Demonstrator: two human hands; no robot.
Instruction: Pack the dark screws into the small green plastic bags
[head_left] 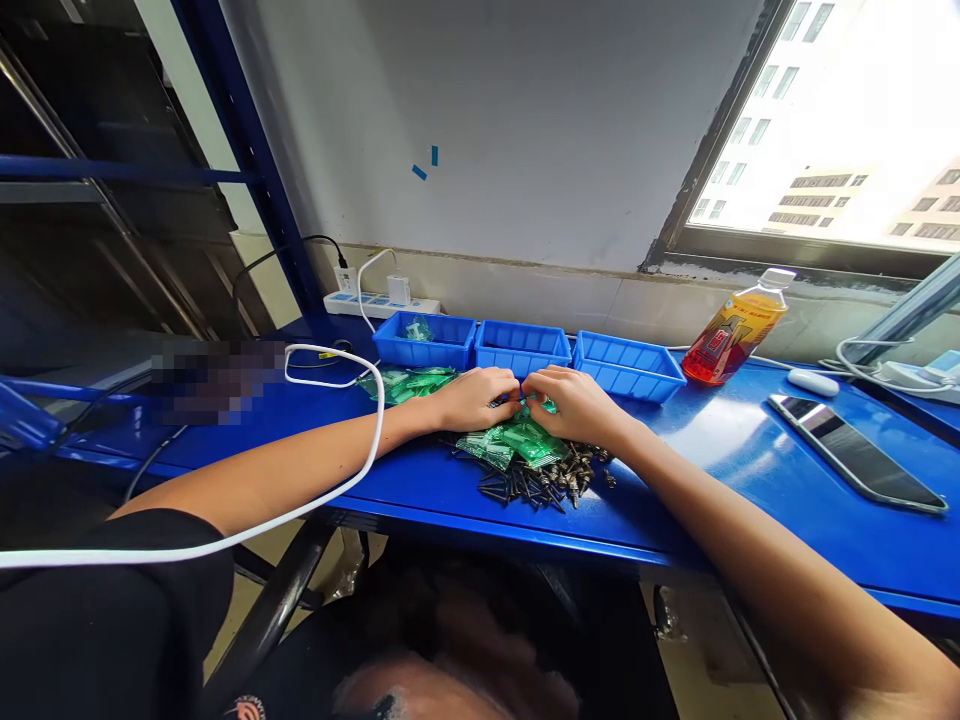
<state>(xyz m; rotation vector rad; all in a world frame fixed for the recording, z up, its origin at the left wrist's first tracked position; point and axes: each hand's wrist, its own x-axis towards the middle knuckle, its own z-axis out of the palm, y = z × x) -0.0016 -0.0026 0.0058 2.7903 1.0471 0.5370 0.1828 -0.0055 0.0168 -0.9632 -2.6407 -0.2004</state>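
Note:
My left hand (pixel 484 397) and my right hand (pixel 566 402) meet above a heap on the blue table. The fingers of both are curled in and pinched, and what they hold is hidden. A bit of green plastic shows by the right fingers. Just below lie small green plastic packets (pixel 517 440), on top of a loose pile of dark screws (pixel 551 482). More green packets (pixel 412 382) lie beyond my left wrist.
Three blue bins (pixel 424 350) stand in a row behind the hands; the left one holds a small clear packet. A drink bottle (pixel 739 330) and a phone (pixel 855 450) are to the right. A white cable (pixel 300 510) loops across my left forearm. A power strip (pixel 382 303) sits by the wall.

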